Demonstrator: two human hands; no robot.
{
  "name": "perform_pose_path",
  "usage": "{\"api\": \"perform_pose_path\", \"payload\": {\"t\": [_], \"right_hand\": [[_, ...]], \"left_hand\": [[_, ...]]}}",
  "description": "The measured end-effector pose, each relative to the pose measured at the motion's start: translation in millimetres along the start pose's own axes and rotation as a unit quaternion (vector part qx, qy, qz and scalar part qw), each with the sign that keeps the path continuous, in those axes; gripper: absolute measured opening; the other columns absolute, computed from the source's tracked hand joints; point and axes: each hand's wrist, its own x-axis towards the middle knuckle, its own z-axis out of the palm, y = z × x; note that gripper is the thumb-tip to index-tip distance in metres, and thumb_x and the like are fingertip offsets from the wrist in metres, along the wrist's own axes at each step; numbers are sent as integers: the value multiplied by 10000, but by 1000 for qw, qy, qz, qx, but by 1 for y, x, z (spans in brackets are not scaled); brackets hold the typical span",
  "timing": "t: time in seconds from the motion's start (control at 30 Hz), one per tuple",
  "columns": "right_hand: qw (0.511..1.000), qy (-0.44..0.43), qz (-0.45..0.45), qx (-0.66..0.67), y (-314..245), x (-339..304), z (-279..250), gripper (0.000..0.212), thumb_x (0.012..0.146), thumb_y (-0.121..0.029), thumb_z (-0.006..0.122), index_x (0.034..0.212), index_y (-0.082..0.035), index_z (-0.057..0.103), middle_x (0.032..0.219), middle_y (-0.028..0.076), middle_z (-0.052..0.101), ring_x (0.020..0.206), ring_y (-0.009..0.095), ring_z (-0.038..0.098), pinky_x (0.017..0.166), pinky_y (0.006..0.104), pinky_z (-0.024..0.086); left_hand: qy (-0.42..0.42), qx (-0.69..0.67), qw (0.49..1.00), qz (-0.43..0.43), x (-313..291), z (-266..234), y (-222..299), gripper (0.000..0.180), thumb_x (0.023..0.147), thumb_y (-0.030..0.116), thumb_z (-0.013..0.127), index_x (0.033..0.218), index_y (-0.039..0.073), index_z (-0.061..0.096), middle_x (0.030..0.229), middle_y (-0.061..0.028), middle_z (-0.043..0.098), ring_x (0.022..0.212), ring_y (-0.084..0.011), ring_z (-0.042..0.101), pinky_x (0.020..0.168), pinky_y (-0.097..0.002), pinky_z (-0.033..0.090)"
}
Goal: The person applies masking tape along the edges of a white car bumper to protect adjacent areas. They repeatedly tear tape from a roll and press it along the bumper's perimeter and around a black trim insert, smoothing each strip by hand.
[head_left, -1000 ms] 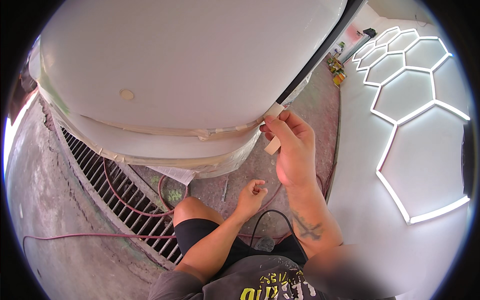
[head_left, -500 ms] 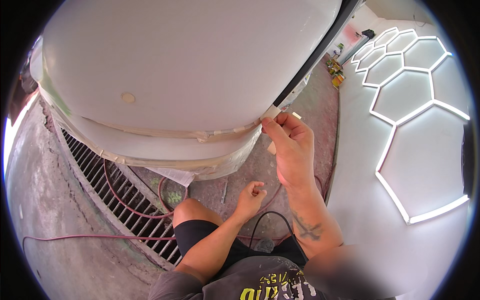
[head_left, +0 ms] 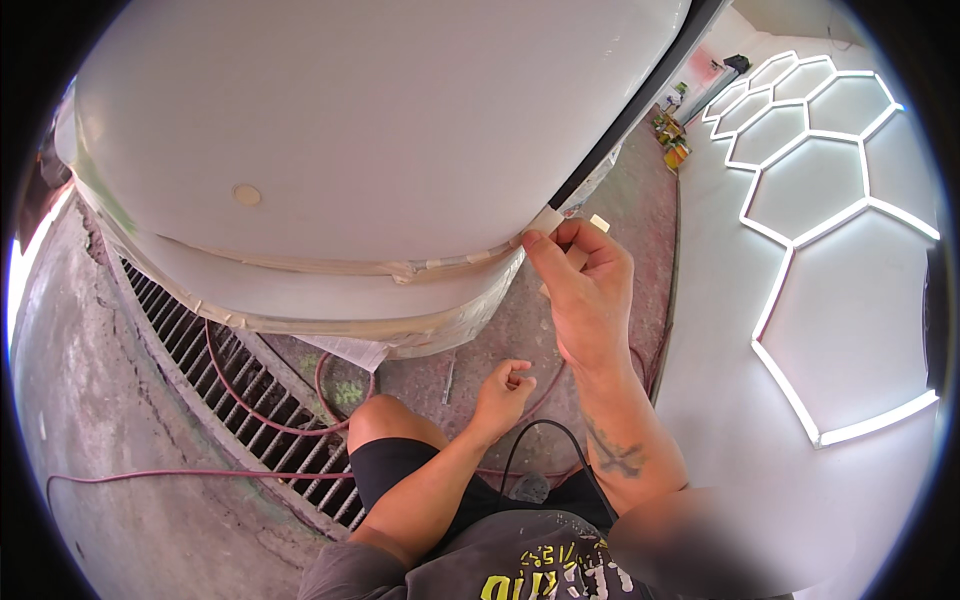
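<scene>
The right hand (head_left: 592, 285) is pinching 1 tape strip (head_left: 546, 220) (probably light, limp, sticky; best held by its edges); the left hand (head_left: 502, 398) is curling loosely apart, empty.

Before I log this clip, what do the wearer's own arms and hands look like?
The left hand and right hand are ungloved; the left forearm and right forearm are bare, the latter bearing a dark, cross-like tattoo. A short, dark grey fabric sleeve shows at the left; the right one is lost in blur.
</scene>
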Motion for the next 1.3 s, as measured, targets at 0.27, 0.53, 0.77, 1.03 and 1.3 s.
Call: {"api": "perform_pose_path", "payload": {"t": [0.27, 0.53, 0.77, 1.03, 1.3], "right_hand": [[997, 31, -38, -63, 0, 2, 4, 260, 949, -202, 832, 830, -4, 712, 658, -56, 583, 651, 39, 482, 583, 275, 391], [992, 41, -64, -96, -4, 3, 9, 260, 941, -158, 804, 788, -21, 644, 657, -54, 560, 652, 36, 468, 584, 269, 380], [995, 30, -39, -87, -4, 7, 6, 247, 880, -164, 789, 771, -6, 632, 635, -12, 583, 635, 70, 505, 586, 297, 428], [994, 18, -40, -101, -10, 12, -1, 250, 870, -185, 828, 827, -5, 660, 738, 5, 656, 685, 76, 546, 624, 280, 453], [997, 21, -75, -20, 2, 9, -6, 196, 985, -152, 828, 950, 9, 723, 844, -9, 717, 764, 48, 593, 689, 247, 484]], "left_hand": [[-3, 5, 1000, -1, 2, 2, -2, 381, 1015, 157, 772, 1368, 42, 687, 986, -29, 677, 858, -122, 625, 756, -307, 531], [-1, -1, 1000, -1, 6, 2, -8, 376, 1011, 152, 773, 1362, 45, 695, 984, -34, 687, 860, -126, 636, 754, -309, 538], [-5, 10, 1000, -2, 6, 6, -13, 374, 1010, 156, 772, 1357, 39, 695, 983, -36, 695, 850, -127, 641, 764, -309, 540], [12, 14, 1000, -10, 5, 2, -11, 367, 1013, 156, 768, 1351, 36, 690, 961, -24, 680, 849, -120, 625, 765, -308, 531], [21, 23, 999, -20, 1, 0, -1, 362, 1043, 120, 745, 1375, -1, 664, 988, -33, 690, 874, -106, 635, 742, -273, 504]]}}
